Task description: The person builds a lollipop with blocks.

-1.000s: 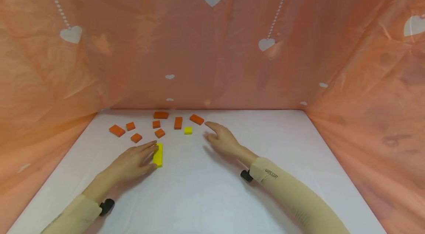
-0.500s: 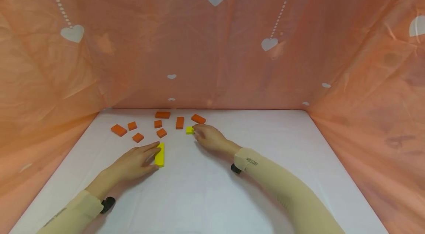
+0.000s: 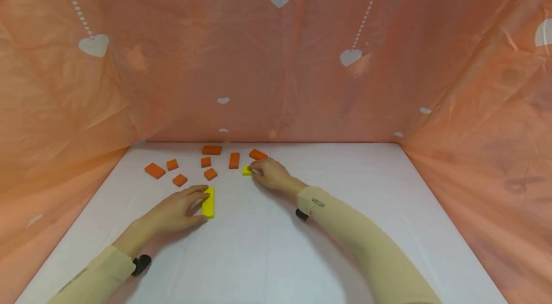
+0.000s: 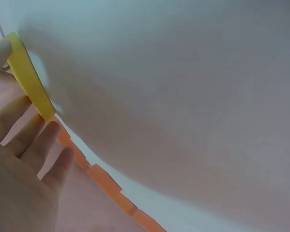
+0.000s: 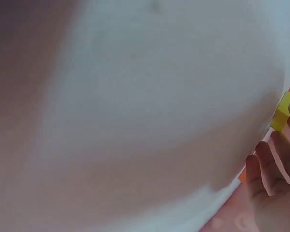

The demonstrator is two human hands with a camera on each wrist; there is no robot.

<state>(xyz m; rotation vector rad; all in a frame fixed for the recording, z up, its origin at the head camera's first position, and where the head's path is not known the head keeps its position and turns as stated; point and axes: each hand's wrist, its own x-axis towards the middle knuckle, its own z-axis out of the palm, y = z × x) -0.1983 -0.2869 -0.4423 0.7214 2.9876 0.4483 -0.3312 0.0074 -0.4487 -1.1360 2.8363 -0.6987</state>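
On the white table, my left hand (image 3: pixel 177 210) holds a long yellow block (image 3: pixel 209 203), its thumb at the near end and fingertips at the far end. The left wrist view has the same yellow block (image 4: pixel 29 79) between thumb and fingers. Further off and to the right, my right hand (image 3: pixel 272 175) pinches a small yellow block (image 3: pixel 247 170) between thumb and index finger. In the right wrist view that small block (image 5: pixel 283 112) touches the thumb and index finger, while the other fingers (image 5: pixel 266 164) stay fairly straight. Part of the small block is hidden by the fingers.
Several orange blocks lie scattered at the back left, among them a long one (image 3: pixel 155 170) and a small one (image 3: pixel 210 174). An upright-lying orange block (image 3: pixel 234 160) and a slanted one (image 3: pixel 258 154) sit near the right hand. Pink curtain (image 3: pixel 276 78) encloses the table's back and sides.
My right hand has moved left from beside the slanted orange block to the small yellow block and taken hold of it. The left hand stays at the long yellow block.
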